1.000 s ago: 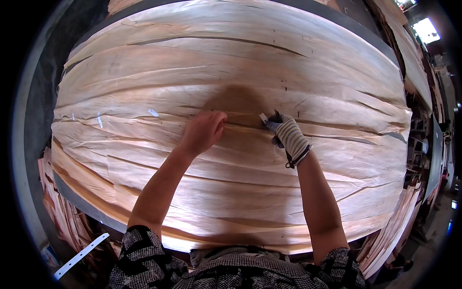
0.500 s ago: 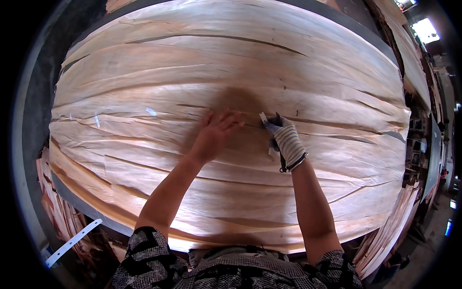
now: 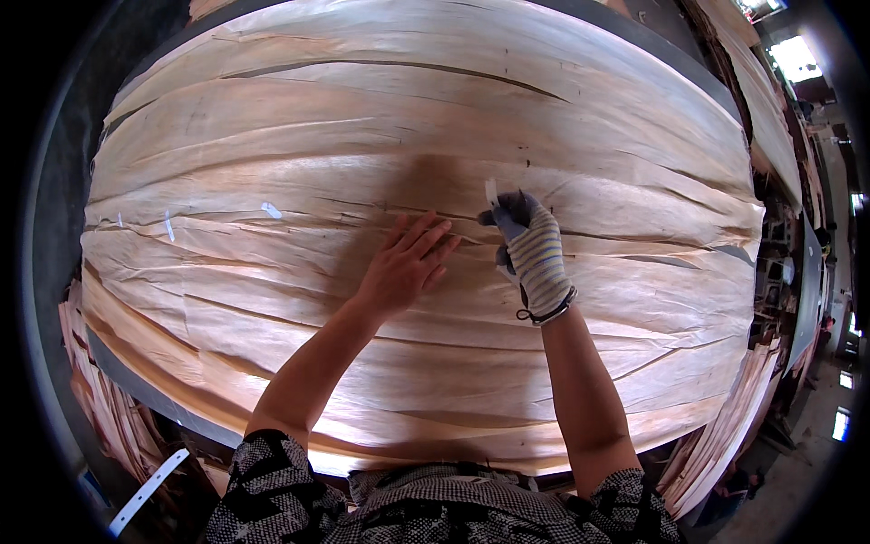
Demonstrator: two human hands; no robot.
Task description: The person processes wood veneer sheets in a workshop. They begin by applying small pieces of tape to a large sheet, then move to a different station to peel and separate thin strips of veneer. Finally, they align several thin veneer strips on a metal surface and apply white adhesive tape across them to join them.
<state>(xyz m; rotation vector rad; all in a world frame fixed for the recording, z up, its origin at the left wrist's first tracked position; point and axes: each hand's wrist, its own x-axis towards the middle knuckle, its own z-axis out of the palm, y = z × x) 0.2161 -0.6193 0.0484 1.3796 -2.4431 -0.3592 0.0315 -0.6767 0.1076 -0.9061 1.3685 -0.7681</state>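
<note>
A wide sheet of pale, wrinkled wood veneer (image 3: 299, 118) lies before me, with long splits and overlaps running left to right. My bare left hand (image 3: 405, 266) rests on it near the middle, fingers spread beside a crack. To its right, my right hand (image 3: 533, 254) wears a striped glove with dark grey fingertips. Its thumb and fingers pinch a short strip of white tape (image 3: 491, 191) that sticks up above the fingertips. Another whitish bit shows under that palm, partly hidden. Toward the sheet's left end, small white tape pieces (image 3: 270, 210) stick to the surface.
Stacked veneer edges (image 3: 720, 435) stand at the lower right and more at the lower left (image 3: 104, 399). A white strip with holes (image 3: 149, 490) juts out at the lower left. Beyond the right edge are shelving-like clutter and bright windows (image 3: 796, 59).
My right hand has shifted slightly left and turned, with the tape now pointing up. My left hand has settled a little lower, its fingers flatter. The view has moved slightly.
</note>
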